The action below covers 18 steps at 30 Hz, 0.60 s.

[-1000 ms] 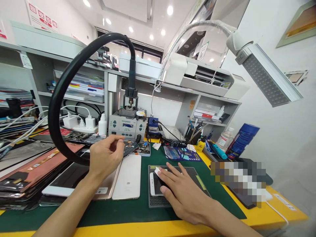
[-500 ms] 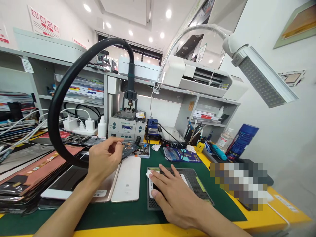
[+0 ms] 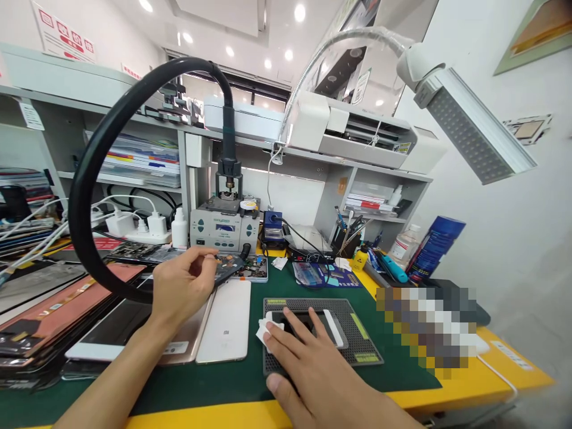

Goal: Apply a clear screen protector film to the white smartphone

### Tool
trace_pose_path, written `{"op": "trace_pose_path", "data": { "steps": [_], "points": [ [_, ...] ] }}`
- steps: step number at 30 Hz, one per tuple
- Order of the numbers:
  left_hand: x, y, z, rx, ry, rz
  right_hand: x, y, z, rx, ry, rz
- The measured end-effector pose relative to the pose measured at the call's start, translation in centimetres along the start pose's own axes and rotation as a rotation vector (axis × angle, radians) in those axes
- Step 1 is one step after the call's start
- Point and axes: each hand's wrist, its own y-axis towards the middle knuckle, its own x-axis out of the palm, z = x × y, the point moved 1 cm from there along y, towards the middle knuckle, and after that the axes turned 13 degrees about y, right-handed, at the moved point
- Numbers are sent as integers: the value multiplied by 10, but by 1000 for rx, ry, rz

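A phone with a white frame and dark screen (image 3: 331, 326) lies on a grey perforated mat (image 3: 366, 333). My right hand (image 3: 308, 363) is spread flat over it, fingers stretched apart. At its fingertips on the left is a crumpled white tissue (image 3: 267, 335), touching the phone's left end. My left hand (image 3: 185, 286) is raised at the left, fingers curled into a pinch; whatever they hold, if anything, is hidden. Just behind it are opened phone parts (image 3: 232, 265). Beside it lies a white phone back (image 3: 223, 322).
A black hose (image 3: 78, 196) arches over the left side from the grey rework station (image 3: 223, 229). Stacked phone screens and panels (image 3: 58, 304) fill the left. Tools, bottles and a blue can (image 3: 440, 244) stand at the right. A lamp (image 3: 478, 125) hangs above.
My right hand has shifted down and slightly left, baring more of the phone and the tissue. My left hand keeps its curl. The whole view has shifted a little.
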Motion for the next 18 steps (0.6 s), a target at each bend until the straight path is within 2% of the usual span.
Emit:
{"op": "trace_pose_path", "data": {
  "steps": [5, 11, 18],
  "points": [
    [0, -1, 0, 5, 18, -24, 12, -5, 9, -52, 9, -36],
    [0, -1, -1, -3, 35, -45, 19, -18, 25, -41, -51, 24],
    [0, -1, -2, 22, 41, -54, 15, -44, 43, -23, -233, 128]
  ]
}}
